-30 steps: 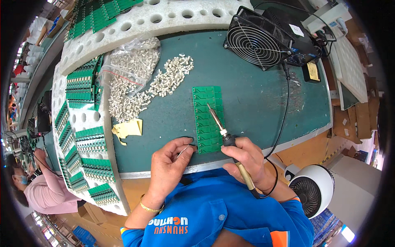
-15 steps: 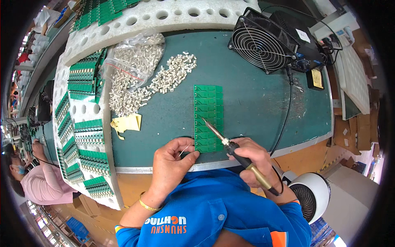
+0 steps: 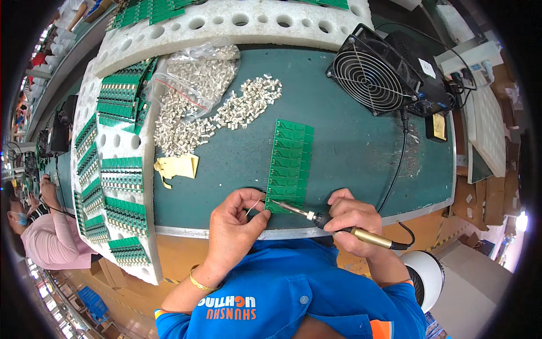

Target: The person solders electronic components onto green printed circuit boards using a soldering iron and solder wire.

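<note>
A long green circuit board panel (image 3: 291,161) lies on the table in front of me, tilted slightly. Beside its near left corner, my left hand (image 3: 237,221) is closed, with a thin solder wire (image 3: 252,208) pinched between the fingers. My right hand (image 3: 355,221) grips a soldering iron (image 3: 370,237) with a gold and black handle. The iron points left, and its tip is over the panel's near left end, close to my left fingertips. Whether the tip touches the board I cannot tell.
A bag of small white connectors (image 3: 195,76) and a loose connector pile (image 3: 248,104) lie beyond the panel. White foam trays (image 3: 148,198) hold many green boards. A black fan (image 3: 372,70) stands far right; a yellow sponge (image 3: 438,126) is nearby. Another person (image 3: 59,243) sits at left.
The soldering iron has moved from the panel's middle toward its near left end and lies flatter. My right hand turned with it. The view shifted slightly; my left hand stays beside the panel.
</note>
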A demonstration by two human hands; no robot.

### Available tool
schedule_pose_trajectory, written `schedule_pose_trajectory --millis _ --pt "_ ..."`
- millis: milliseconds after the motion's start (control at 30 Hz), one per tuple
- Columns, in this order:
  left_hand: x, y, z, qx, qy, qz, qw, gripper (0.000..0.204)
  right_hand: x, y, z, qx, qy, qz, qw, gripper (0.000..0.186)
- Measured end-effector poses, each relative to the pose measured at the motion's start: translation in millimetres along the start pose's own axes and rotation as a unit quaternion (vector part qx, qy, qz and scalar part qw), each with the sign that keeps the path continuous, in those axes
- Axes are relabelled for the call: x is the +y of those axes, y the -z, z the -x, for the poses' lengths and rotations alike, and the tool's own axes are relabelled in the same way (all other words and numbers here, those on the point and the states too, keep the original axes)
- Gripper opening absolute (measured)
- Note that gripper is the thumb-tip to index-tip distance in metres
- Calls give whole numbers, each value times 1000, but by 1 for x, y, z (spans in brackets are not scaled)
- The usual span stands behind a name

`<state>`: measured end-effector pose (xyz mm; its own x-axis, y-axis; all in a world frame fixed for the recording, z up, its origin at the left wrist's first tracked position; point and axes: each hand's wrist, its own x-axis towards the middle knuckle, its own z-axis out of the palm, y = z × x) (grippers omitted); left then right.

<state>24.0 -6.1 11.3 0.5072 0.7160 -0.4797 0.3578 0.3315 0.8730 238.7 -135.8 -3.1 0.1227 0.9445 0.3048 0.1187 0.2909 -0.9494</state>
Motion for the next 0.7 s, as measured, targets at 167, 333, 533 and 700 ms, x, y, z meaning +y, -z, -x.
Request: schedule_pose_trajectory --millis 167,333,533,700 --pt "-1 0 -1 0 2 -10 1000 30 1 0 -3 -12 -1 9 1000 22" --pt "4 1 -1 -7 17 -4 1000 30 1 -1 -5 -18 -1 16 1000 23" --pt "-3 -3 -2 11 -13 22 1000 26 1 0 -5 -19 2 15 1000 23" --pt "-7 -2 -2 12 -24 25 999 26 1 0 -5 -20 0 19 1000 24"
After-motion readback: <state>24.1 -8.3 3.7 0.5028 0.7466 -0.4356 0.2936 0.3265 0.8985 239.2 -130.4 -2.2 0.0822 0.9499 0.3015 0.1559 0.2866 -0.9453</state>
